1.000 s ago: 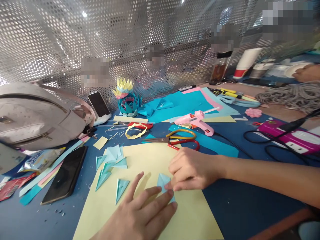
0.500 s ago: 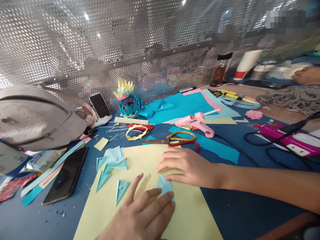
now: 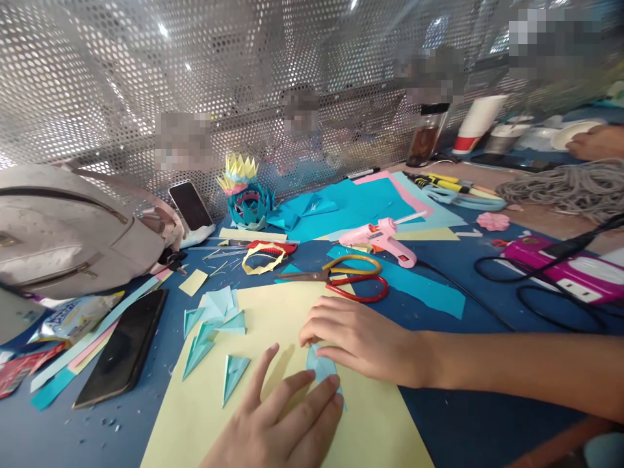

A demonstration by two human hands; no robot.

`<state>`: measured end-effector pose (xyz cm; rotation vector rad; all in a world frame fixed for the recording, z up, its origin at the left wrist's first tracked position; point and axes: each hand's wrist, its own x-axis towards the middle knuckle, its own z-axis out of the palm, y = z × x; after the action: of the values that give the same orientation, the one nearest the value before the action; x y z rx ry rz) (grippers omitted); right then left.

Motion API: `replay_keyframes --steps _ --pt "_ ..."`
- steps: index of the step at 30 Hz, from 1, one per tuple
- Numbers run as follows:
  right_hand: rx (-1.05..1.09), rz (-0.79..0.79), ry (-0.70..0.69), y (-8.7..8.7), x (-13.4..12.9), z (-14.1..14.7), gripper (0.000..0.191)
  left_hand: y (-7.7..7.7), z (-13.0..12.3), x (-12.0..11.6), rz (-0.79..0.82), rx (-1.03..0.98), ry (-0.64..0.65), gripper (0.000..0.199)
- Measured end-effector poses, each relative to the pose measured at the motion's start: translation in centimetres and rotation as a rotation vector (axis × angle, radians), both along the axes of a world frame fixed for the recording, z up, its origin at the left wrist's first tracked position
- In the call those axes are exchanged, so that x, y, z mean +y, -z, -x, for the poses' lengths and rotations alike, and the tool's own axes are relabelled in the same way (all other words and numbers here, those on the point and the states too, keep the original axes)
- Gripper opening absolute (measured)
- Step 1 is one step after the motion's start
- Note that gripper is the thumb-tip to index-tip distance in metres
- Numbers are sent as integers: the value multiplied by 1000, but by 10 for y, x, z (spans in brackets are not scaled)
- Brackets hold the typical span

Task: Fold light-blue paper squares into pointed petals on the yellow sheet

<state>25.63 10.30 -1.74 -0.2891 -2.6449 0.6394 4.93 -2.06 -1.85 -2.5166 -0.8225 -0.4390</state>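
A small light-blue paper strip [image 3: 322, 368] lies on a large pale-yellow sheet [image 3: 375, 426]. My left hand [image 3: 287, 416] rests over its near end, fingers stretched and spread, fingertips on the paper. At the far end, my right hand [image 3: 353, 335] has its fingers curled and its thumb against the strip; the fingertips are partly hidden. One folded light-blue triangle [image 3: 234, 377] lies alone left of my left hand. Several more folded blue pieces [image 3: 214, 322] are piled at the sheet's upper left. Scissors [image 3: 336, 276] with yellow and red handles lie just beyond my right hand.
A pink glue gun [image 3: 383, 240], its cord running right, lies behind the scissors. Further back are blue paper sheets [image 3: 341, 208] and a paper lotus-like piece [image 3: 249, 205]. A dark phone [image 3: 124, 351] lies left; a purple power strip [image 3: 560, 266] sits right. Another person's hand [image 3: 597, 142] shows far right.
My right hand has come slightly nearer and to the left, over the strip's far end. My left hand stays on the near end. The camera view has shifted a little.
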Motion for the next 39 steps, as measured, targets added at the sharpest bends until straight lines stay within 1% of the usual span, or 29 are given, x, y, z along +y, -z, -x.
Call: replay_keyframes --steps 4,8,10,15,18,24,28,33,39 --pt "-35 -78 -6 3 0 1 11 -1 0 1 -4 2 5 32" --pt "-43 -78 -21 4 0 2 14 -2 0 2 -1 24 6 36" --pt "-31 -38 -29 4 0 1 15 -1 0 2 1 29 5 36" --pt "-8 129 -20 0 -2 1 16 0 0 1 -9 1 10 34" --pt "-33 168 5 -1 -2 1 18 1 -1 1 -11 -3 7 31" --pt "-45 14 28 3 -1 3 10 1 -2 3 -28 -14 2 33" --pt "-41 8 31 2 -2 3 12 0 -2 2 -16 -2 5 35" --pt "-36 28 50 -1 -3 4 13 1 -1 1 -12 -4 15 31" --pt "-23 -9 62 0 -4 6 16 1 1 1 -18 17 12 30"
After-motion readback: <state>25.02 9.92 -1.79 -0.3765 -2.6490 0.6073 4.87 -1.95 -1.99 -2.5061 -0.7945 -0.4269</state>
